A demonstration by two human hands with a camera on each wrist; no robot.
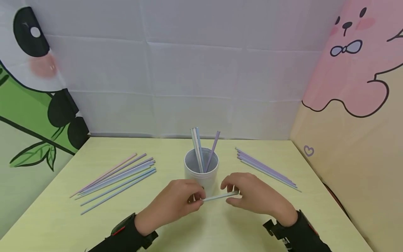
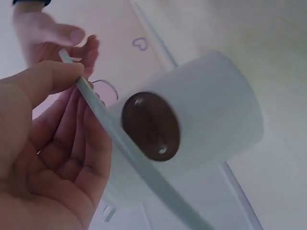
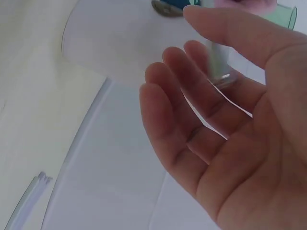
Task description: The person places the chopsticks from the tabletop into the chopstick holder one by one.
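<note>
Both hands met low in front of the white cylindrical plastic cup (image 1: pixel 201 171), sharing one pale blue-green plastic straw (image 1: pixel 220 196) held level between them. The left hand (image 1: pixel 176 204) pinched its end between thumb and curled fingers, and the left wrist view showed the thumb pressed on top of the straw with the fingers loosely bent beneath; the right hand (image 1: pixel 252 194) took the other end at its fingertips, though in the right wrist view its fingers looked relaxed and only lightly curved, so how firmly it gripped could not be told. By my judgement this was the step of readying a single straw for the cup, where three straws (image 1: pixel 203 148) already stood leaning just beyond the fingertips. The next move would likely call for tipping the straw upright and lifting one end over the rim without knocking those inside. Well out from the left fingers lay a fanned bundle of pastel straws (image 1: pixel 116 178); well out from the right fingers lay a tighter lilac bundle (image 1: pixel 267 169). Open yellow tabletop (image 1: pixel 207 227) lay between the wrists, its near edge out of view.
</note>
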